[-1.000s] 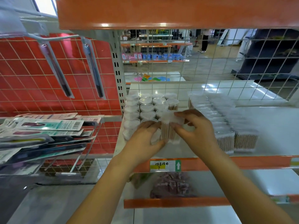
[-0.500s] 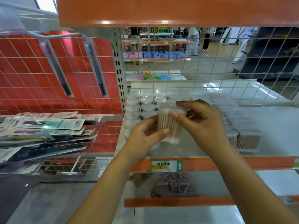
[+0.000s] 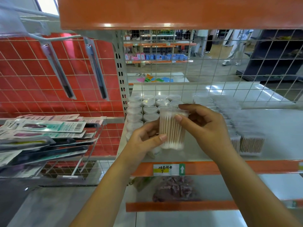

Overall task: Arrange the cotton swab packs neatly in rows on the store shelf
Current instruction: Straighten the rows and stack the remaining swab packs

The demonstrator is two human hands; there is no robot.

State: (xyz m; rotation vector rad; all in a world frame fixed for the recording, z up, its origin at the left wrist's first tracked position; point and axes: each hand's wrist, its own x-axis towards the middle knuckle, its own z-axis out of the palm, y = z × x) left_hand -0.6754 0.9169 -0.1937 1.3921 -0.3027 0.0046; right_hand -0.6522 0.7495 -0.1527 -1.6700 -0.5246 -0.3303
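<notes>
The cotton swab pack [image 3: 171,128], a clear round tub full of wooden-stemmed swabs, is held upright in the air above the front part of the shelf [image 3: 278,128], near its left end. The left hand [image 3: 144,140] holds it low on its left side, with the thumb across the front. The right hand [image 3: 203,126] pinches the top, the thumb on the front face and the fingers curled over the lid.

To do this step well, I think the tub should stay upright and go down straight into the open place at the front of the round tubs [image 3: 150,108], so that its side comes just beside the neighbours without pushing them. These tubs stand in close rows from the back-left corner toward the front edge, lids up, and they look light enough to tip over easily. It is better to release the top only when the bottom sits flat on the shelf.

Each round tub seems to hold one standing bundle of swabs, though the back ones show only their lids. To the right, the rectangular packs [image 3: 250,143] run in two rows from back to front, with stems showing through the clear walls. On the lower shelf [image 3: 270,185] lies a bag [image 3: 175,189] with something dark reddish inside; what it is, I cannot tell.
</notes>
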